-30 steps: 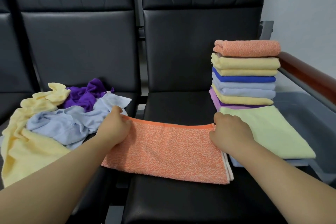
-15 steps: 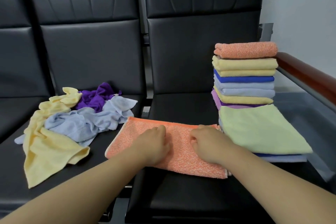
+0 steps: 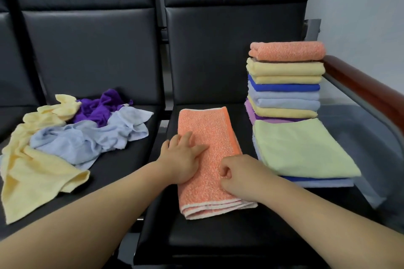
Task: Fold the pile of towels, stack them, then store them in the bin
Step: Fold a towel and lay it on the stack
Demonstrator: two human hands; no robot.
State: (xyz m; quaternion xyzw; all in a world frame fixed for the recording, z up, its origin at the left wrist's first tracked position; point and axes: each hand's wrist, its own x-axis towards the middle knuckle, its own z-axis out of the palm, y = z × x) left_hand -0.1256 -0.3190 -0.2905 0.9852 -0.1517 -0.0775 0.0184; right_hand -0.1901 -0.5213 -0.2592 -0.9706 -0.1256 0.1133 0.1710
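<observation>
An orange towel (image 3: 207,129), folded into a narrow strip, lies on the middle black seat. My left hand (image 3: 182,157) presses flat on its left half with spread fingers. My right hand (image 3: 238,176) rests on the towel's right side with fingers curled; I cannot tell if it pinches the cloth. A tall stack of folded towels (image 3: 286,81) stands at the back right of the seat. In front of it lies a lower stack topped by a light green towel (image 3: 299,148). A loose pile of yellow, pale blue and purple towels (image 3: 72,137) lies on the left seat.
A grey plastic bin (image 3: 358,137) sits to the right of the seat, under a brown wooden armrest (image 3: 367,89). Black seat backs (image 3: 98,50) rise behind everything. Bare seat cushion (image 3: 218,236) shows in front of the orange towel.
The orange towel was a wide strip held at its two far corners. It is now folded across into a narrower strip, and both hands have come together on top of it.
</observation>
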